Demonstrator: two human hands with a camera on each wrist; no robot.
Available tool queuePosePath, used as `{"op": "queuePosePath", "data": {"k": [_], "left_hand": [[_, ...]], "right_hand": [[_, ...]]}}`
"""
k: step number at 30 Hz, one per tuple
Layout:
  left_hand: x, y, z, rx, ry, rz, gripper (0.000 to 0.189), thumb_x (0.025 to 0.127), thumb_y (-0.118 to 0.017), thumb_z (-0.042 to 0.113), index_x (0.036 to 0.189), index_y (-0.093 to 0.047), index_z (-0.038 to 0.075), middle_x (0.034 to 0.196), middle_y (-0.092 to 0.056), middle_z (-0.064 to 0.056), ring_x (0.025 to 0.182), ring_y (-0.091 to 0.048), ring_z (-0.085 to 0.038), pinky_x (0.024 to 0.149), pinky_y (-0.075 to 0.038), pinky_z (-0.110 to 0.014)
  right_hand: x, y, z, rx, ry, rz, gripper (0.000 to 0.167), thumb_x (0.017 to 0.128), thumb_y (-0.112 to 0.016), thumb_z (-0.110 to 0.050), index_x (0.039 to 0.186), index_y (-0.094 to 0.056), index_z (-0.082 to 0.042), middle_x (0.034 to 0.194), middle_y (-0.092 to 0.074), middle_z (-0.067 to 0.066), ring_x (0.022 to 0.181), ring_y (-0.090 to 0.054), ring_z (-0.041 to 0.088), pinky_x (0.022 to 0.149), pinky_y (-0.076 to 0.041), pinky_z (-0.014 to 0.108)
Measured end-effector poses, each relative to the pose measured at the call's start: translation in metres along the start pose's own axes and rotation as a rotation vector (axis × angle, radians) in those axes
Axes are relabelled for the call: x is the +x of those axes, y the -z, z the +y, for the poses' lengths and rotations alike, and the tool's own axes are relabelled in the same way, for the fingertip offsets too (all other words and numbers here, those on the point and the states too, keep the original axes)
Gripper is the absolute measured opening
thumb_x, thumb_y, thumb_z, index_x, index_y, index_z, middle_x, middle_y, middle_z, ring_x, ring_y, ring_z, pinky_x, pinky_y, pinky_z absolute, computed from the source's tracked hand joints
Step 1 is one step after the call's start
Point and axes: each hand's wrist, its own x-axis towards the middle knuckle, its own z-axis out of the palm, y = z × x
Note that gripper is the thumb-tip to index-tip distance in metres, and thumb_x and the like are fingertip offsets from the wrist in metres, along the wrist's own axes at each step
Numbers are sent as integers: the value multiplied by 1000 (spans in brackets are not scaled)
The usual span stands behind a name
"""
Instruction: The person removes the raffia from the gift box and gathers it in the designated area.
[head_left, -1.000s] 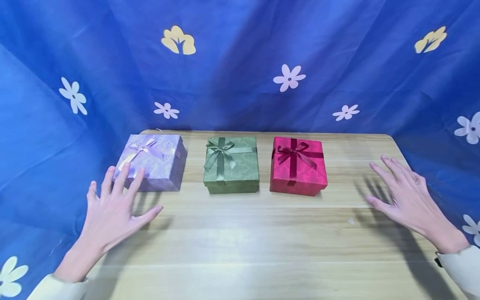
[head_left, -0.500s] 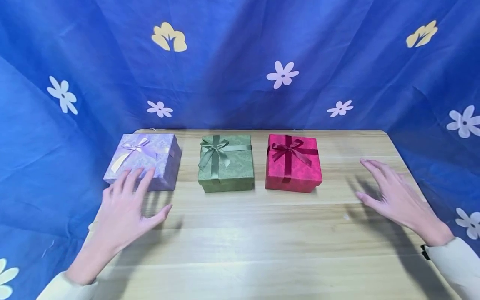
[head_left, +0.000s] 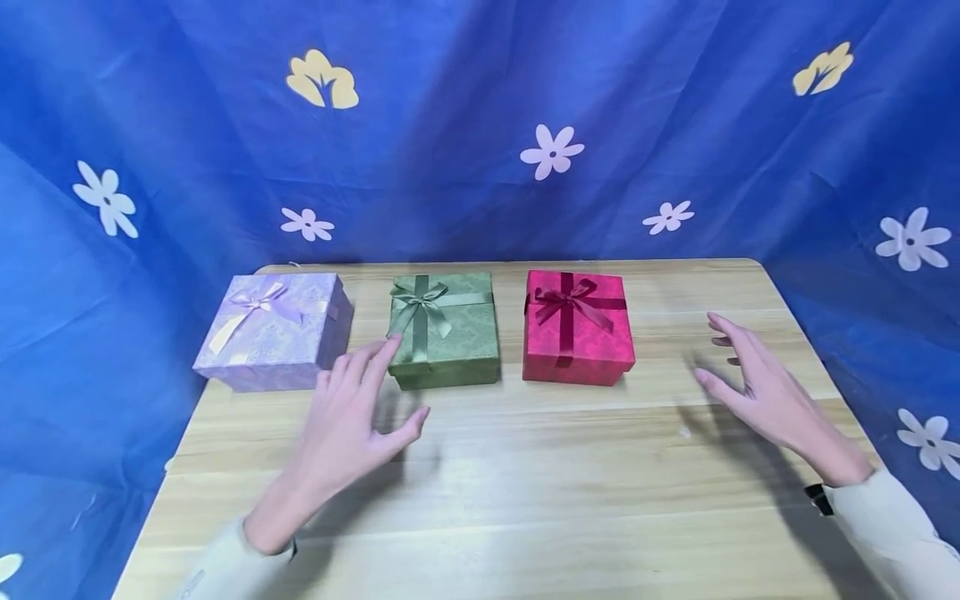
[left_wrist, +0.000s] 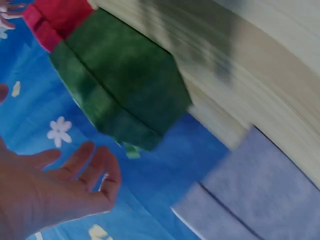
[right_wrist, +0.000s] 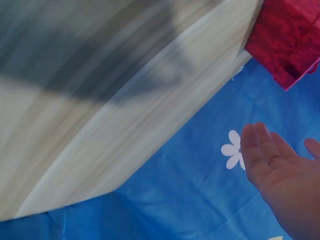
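Observation:
Three square gift boxes with ribbon bows stand in a row along the back of the table. The lilac box [head_left: 277,333] is at the left, the green box [head_left: 457,342] in the middle and the crimson box [head_left: 592,342] to its right. My left hand [head_left: 345,425] hovers in front of the gap between lilac and green, its index fingertip overlapping the green box's front left corner in the head view. Its fingers are spread and hold nothing. Off to the right of the crimson box, my right hand [head_left: 772,400] is raised over the table with relaxed fingers, holding nothing.
The pale wooden table [head_left: 540,483] has rounded back corners. A blue curtain [head_left: 450,167] with white and yellow flower shapes hangs behind it and at both sides. A small pale speck [head_left: 685,432] lies on the tabletop near the right hand.
My left hand has moved right, from in front of the lilac box toward the green one. The right hand has shifted slightly left in view. The whole scene has drifted left; the boxes keep their places.

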Motion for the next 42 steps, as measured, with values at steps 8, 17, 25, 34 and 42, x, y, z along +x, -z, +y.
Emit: {"op": "queuePosePath", "data": {"k": [8, 17, 25, 34, 42], "left_hand": [[11, -30, 35, -142, -84, 73, 104, 90, -77, 47, 172, -28, 6, 130, -64, -22, 114, -60, -37, 95, -53, -59], [36, -51, 71, -288, -34, 10, 105, 92, -80, 43, 174, -23, 13, 154, -53, -22, 140, -53, -36, 114, -46, -61], [62, -73, 100, -627, 187, -104, 102, 97, -75, 49, 176, -16, 25, 170, -37, -5, 153, -40, -27, 120, -38, -58], [95, -100, 118, -760, 296, -122, 104, 98, -72, 46, 177, -7, 25, 179, -20, -1, 162, -23, -24, 122, -31, -65], [119, -125, 114, -808, 403, -90, 93, 105, -64, 42, 177, -8, 23, 178, -21, -9, 162, -25, -30, 125, -28, -61]], "right_hand": [[9, -10, -4, 14, 48, 36, 85, 102, -79, -18, 173, -33, -24, 161, -50, 14, 133, -59, 33, 97, -48, 25], [21, -23, -14, 101, 74, 53, 80, 103, -76, -14, 172, -35, -23, 160, -52, 9, 132, -60, 30, 98, -45, 15], [35, -36, -23, 223, 53, 51, 80, 104, -74, -8, 171, -36, -28, 152, -59, 7, 128, -64, 29, 96, -54, 28], [53, -49, -37, 433, -12, 14, 68, 109, -66, -12, 169, -40, -28, 149, -61, 13, 126, -66, 32, 94, -53, 23], [70, -62, -42, 595, -96, -25, 70, 110, -63, -15, 172, -32, -26, 159, -51, 19, 134, -58, 37, 93, -58, 26]]}}
